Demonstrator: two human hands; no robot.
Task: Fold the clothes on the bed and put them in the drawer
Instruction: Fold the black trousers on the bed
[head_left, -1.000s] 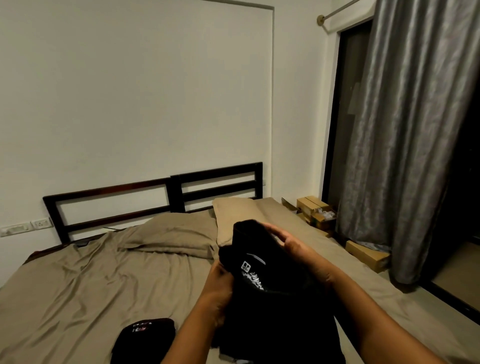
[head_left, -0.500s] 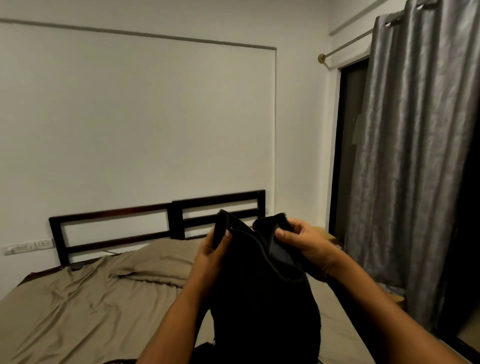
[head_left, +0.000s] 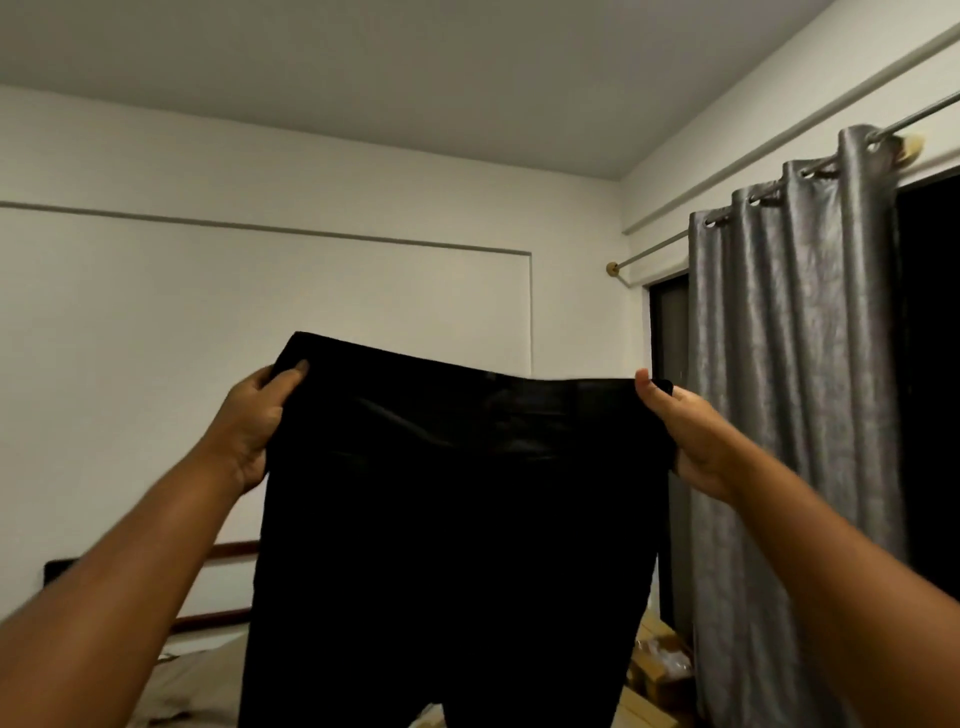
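Note:
A pair of black trousers (head_left: 457, 519) hangs spread out in front of me at chest height, waistband on top, legs dropping out of the bottom of the view. My left hand (head_left: 254, 415) grips the left end of the waistband. My right hand (head_left: 685, 431) grips the right end, thumb up over the edge. The waistband is pulled taut between both hands. The trousers hide most of the bed (head_left: 192, 680), of which only a strip of tan sheet shows at the lower left. No drawer is in view.
A dark wooden headboard (head_left: 223, 551) runs along the white wall behind the trousers. Grey curtains (head_left: 789, 415) hang at the right over a dark doorway. Cardboard boxes (head_left: 660, 670) sit on the floor beside the bed, below the curtain.
Both hands have lifted the bunched black garment and drawn apart, spreading it open by the waistband. The view has tilted up, so the bed has dropped almost out of sight.

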